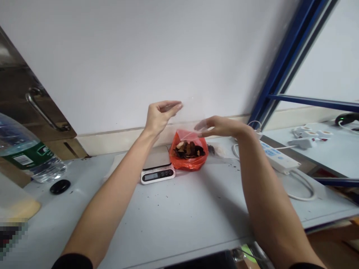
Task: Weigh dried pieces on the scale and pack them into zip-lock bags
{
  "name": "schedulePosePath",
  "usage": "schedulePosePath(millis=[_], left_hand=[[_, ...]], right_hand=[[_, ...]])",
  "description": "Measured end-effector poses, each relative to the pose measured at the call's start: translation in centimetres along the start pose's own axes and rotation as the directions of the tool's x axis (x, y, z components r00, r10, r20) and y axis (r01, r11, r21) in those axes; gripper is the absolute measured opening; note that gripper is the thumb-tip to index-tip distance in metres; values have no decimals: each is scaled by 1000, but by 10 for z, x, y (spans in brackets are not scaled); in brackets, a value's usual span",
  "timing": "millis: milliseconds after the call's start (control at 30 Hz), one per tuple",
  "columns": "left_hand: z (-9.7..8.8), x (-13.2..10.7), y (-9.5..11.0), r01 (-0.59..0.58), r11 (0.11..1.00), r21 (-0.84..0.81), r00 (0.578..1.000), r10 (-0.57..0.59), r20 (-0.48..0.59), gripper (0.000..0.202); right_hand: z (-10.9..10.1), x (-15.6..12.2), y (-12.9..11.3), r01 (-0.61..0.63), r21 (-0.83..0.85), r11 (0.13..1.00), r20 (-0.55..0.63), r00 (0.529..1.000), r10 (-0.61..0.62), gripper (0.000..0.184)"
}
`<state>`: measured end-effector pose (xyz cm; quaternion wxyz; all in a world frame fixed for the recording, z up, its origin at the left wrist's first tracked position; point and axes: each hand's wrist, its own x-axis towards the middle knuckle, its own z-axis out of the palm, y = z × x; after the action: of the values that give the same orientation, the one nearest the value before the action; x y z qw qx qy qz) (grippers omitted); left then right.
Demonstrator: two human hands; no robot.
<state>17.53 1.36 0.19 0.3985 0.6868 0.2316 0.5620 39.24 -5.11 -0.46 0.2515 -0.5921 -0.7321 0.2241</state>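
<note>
Work so far: the thin, clear plastic film, perhaps a bag (192,112), is up in the air; I judge its handling to be under way.
Dark dried pieces: the curled brown-black pieces (189,149) lie in the open red plastic bag (186,164); none shows in the film, and how much remains to do cannot be told.
Left hand: thumb and fingertips of the left hand (160,116) pinch the film's upper left part.
Right hand: the right hand (220,126) curves at its lower right, thumb and fingers spread; whether they grip it, I cannot tell.
Film's place: above the back edge of the grey-white worktop (174,228), over the red bag.
Film's direction: roughly upright; its outline is too faint to tell the long axis.
Red bag: near the back edge, mouth upward.
White kitchen scale: the flat scale with its black panel (158,175) sits just left of the red bag, display toward the front edge.
</note>
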Motion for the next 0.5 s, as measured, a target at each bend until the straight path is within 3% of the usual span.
schedulePosePath(millis=[133,233,333,500], left_hand=[[-17,-4,5,123,992,-36,985,-127,-119,17],[-37,-9,8,267,963,32,959,-262,-111,23],[-56,-14,9,297,944,143,953,-286,-97,26],[-85,-21,9,287,923,257,957,-291,-24,27]], right_hand=[[13,5,-3,46,295,954,-52,998,-33,30],[19,6,-7,60,489,870,-91,996,-17,24],[23,7,-17,64,524,850,-80,996,-26,24],[36,11,-39,92,476,875,66,988,-140,24]])
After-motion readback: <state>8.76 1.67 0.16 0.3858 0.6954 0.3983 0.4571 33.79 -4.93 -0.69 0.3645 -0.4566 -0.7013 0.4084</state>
